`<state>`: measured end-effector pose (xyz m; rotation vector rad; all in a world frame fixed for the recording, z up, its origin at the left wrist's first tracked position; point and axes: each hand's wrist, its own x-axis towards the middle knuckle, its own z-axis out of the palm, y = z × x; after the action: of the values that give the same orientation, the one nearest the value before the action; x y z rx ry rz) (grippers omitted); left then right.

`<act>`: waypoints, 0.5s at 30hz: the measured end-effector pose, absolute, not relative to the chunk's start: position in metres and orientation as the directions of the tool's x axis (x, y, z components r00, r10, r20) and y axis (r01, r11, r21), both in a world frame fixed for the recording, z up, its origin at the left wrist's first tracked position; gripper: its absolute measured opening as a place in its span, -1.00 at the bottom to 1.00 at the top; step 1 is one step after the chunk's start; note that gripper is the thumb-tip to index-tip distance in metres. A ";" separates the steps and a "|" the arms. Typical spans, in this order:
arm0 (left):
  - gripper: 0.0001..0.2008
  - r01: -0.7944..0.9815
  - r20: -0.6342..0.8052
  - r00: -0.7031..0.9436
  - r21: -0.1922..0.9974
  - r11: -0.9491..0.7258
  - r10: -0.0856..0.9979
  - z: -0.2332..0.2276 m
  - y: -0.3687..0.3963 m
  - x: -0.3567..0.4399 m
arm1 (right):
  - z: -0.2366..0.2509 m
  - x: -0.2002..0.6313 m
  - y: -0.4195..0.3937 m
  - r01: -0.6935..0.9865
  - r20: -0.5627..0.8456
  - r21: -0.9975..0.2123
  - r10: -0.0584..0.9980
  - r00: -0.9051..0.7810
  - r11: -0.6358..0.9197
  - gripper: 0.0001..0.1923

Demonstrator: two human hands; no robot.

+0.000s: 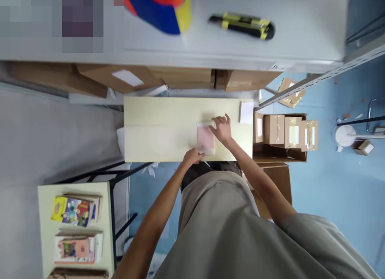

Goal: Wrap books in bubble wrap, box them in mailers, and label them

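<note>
Pale table (156, 126) over blue floor (331, 198), both hands, left (192, 155) and right (221, 128), flat on perhaps a bagged pink booklet (206, 139)

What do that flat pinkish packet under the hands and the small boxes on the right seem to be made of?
The packet looks like something pink in a clear, glossy plastic sleeve, since its edges shine pale; the contents cannot be told. The small boxes look like matte brown cardboard with white labels. The table seems pale laminated wood.
</note>
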<state>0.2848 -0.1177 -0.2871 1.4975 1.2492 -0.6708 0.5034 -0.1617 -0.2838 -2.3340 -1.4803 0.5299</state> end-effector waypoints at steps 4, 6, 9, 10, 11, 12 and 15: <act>-0.79 0.837 -0.692 0.527 0.524 -0.159 0.494 -0.223 -0.084 0.331 | -0.218 0.520 -0.191 0.761 0.163 -0.520 0.829 0.534 -0.388 -0.64; -0.80 0.694 -0.459 0.676 0.660 -0.288 0.576 -0.183 -0.066 0.368 | -0.183 0.537 -0.192 0.762 0.306 -0.530 0.755 0.581 -0.372 -0.61; -0.73 0.451 -0.079 0.749 0.787 -0.420 0.657 -0.116 -0.038 0.428 | -0.124 0.571 -0.169 0.790 0.447 -0.497 0.674 0.587 -0.359 -0.57; -0.71 0.375 0.029 0.746 0.807 -0.456 0.665 -0.094 -0.029 0.448 | -0.104 0.584 -0.156 0.805 0.469 -0.475 0.672 0.573 -0.355 -0.56; -0.71 0.315 0.116 0.736 0.814 -0.489 0.667 -0.074 -0.021 0.465 | -0.086 0.597 -0.140 0.822 0.478 -0.450 0.684 0.551 -0.349 -0.54; -0.70 0.283 0.176 0.722 0.808 -0.517 0.670 -0.057 -0.013 0.481 | -0.070 0.611 -0.124 0.837 0.474 -0.424 0.703 0.530 -0.345 -0.52; -0.70 0.326 0.237 0.677 0.752 -0.573 0.697 -0.021 0.007 0.513 | -0.037 0.647 -0.075 0.870 0.371 -0.357 0.803 0.467 -0.341 -0.47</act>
<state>0.5133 0.0073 -0.0211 2.1925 0.7830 0.6860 0.6475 -0.0753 -0.0370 -2.2116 -1.3883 -0.1743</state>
